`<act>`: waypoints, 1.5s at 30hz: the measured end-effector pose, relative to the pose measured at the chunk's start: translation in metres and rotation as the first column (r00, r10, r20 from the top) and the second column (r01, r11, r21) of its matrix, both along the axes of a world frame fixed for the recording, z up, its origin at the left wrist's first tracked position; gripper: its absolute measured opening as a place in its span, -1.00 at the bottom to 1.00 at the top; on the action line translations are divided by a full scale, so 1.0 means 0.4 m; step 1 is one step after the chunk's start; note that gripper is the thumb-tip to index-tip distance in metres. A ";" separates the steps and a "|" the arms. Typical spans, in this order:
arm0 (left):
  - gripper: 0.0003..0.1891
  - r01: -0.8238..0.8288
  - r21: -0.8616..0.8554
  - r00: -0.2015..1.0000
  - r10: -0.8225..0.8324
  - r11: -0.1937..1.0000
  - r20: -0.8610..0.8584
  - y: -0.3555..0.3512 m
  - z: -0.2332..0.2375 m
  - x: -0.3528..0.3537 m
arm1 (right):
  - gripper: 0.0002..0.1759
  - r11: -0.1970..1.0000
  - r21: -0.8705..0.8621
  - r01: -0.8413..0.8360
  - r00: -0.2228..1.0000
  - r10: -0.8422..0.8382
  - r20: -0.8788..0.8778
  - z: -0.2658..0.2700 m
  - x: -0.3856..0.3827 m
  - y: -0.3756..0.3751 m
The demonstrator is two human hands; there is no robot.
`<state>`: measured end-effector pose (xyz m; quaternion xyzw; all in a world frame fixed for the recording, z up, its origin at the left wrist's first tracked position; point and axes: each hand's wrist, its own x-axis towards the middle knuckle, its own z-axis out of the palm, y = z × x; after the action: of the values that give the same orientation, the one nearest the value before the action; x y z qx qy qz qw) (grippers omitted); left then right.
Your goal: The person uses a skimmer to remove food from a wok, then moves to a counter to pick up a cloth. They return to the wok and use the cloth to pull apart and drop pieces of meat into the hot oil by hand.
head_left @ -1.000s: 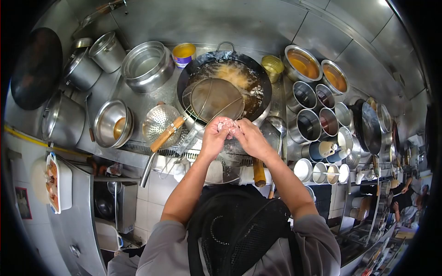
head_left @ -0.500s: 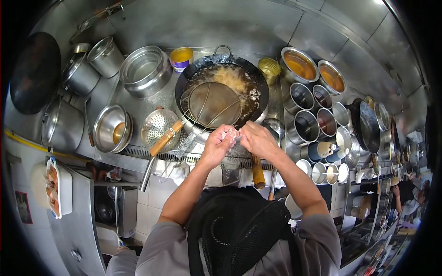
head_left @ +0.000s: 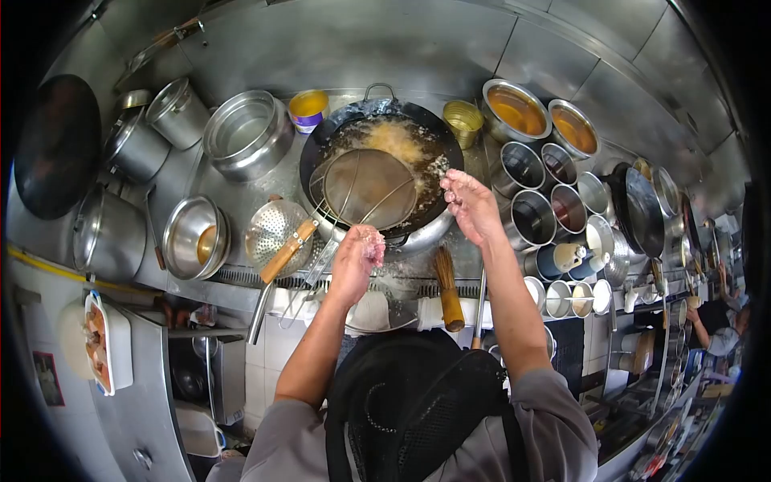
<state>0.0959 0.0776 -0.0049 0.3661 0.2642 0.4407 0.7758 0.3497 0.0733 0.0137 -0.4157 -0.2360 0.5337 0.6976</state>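
Observation:
My left hand (head_left: 353,265) is closed around a lump of pinkish raw, coated food (head_left: 373,245), just in front of the wok. At the wok's right rim is my right hand (head_left: 474,209), its half-curled fingers somewhat apart and smeared with pale pink coating. I make out no piece in it. Yellowish food (head_left: 393,140) fries in bubbling oil inside the black wok (head_left: 438,120). A round mesh strainer (head_left: 369,189) rests across the near part of the wok. Its wooden handle (head_left: 291,251) points left, towards a perforated ladle (head_left: 265,233).
A bamboo brush (head_left: 451,297) lies at the counter's front edge. Pots with orange liquid (head_left: 518,111) and several steel canisters (head_left: 532,218) stand right. On the left are a wide steel pot (head_left: 241,153) and stacked bowls (head_left: 185,241). A white tub (head_left: 119,345) holds reddish food.
My hands were together in front of the wok, pinching pink food. Now they are apart: the right has moved up and right to the wok's rim, the left slightly left and down with the lump.

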 end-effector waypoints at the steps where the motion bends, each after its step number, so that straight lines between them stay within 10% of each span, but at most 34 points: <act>1: -0.92 -0.009 -0.005 1.000 0.009 1.000 -0.003 0.002 -0.003 -0.004 | -0.73 1.000 -0.005 -0.009 1.000 0.009 -0.003 -0.028 0.004 0.010; 5: -0.79 0.057 -0.114 0.982 -0.035 0.992 0.183 0.015 -0.030 -0.030 | -0.61 0.998 -0.046 -0.044 0.986 0.051 0.159 -0.061 0.006 0.061; 8: -0.63 0.062 -0.124 0.979 -0.036 0.990 0.199 0.026 -0.033 -0.032 | -0.25 0.957 -0.121 0.263 0.769 -0.132 0.625 -0.079 -0.001 0.122; 13: -0.63 0.039 -0.091 0.984 -0.023 0.995 0.179 0.019 -0.014 -0.028 | -0.27 0.958 -0.141 0.248 0.805 -0.123 0.581 -0.135 0.047 0.203; 15: -0.62 0.036 -0.042 0.989 -0.030 0.998 0.144 0.018 -0.014 -0.025 | -0.24 0.947 0.006 -0.320 0.940 0.319 -0.119 -0.127 0.094 0.208; 16: -0.62 0.018 -0.058 0.996 -0.013 0.998 0.086 0.017 -0.015 -0.024 | -0.37 0.944 0.055 -0.326 0.921 0.330 -0.207 -0.126 0.087 0.217; 21: -0.65 -0.009 -0.042 1.000 0.009 0.999 0.003 0.014 -0.010 -0.022 | -0.78 0.962 -0.260 -0.077 0.939 0.158 0.307 -0.150 0.089 0.254; 23: -0.68 -0.011 0.026 0.996 0.014 1.000 -0.092 0.014 -0.020 -0.022 | -0.81 0.982 -0.155 0.103 0.274 0.122 0.954 -0.153 0.103 0.264; 27: -0.70 -0.021 0.040 0.979 0.028 0.999 -0.202 0.022 0.008 -0.019 | -0.77 0.988 -0.081 0.131 -0.033 0.086 0.996 -0.177 0.130 0.327; 32: -0.73 0.060 0.088 0.966 -0.035 0.994 -0.257 0.055 0.000 -0.011 | -0.56 0.986 0.090 0.137 0.028 -0.095 0.995 -0.048 0.061 0.283; 34: -0.77 0.120 0.061 0.959 -0.100 0.991 -0.266 0.065 0.019 -0.011 | -0.59 0.969 0.190 -0.160 0.183 -0.160 0.970 0.050 -0.022 0.161; 37: -0.80 0.275 0.157 0.925 -0.216 0.948 -0.314 0.070 0.034 -0.033 | -0.59 0.864 0.193 -0.466 -0.006 -0.221 0.975 0.131 -0.181 -0.056; 39: -0.81 0.350 0.196 0.900 -0.270 0.916 -0.343 0.063 0.025 -0.050 | -0.58 0.909 0.037 -0.416 -0.019 -0.049 0.999 0.093 -0.231 -0.144; 45: -0.77 0.583 0.153 0.689 -0.386 0.798 -0.613 -0.012 0.037 -0.081 | -0.55 0.939 0.182 -0.292 -0.077 -0.213 0.974 -0.042 -0.269 -0.227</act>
<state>0.0635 0.0729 0.0100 0.6610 0.2894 0.1293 0.6802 0.2421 -0.0177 -0.0031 -0.5375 -0.7708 0.0265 0.3409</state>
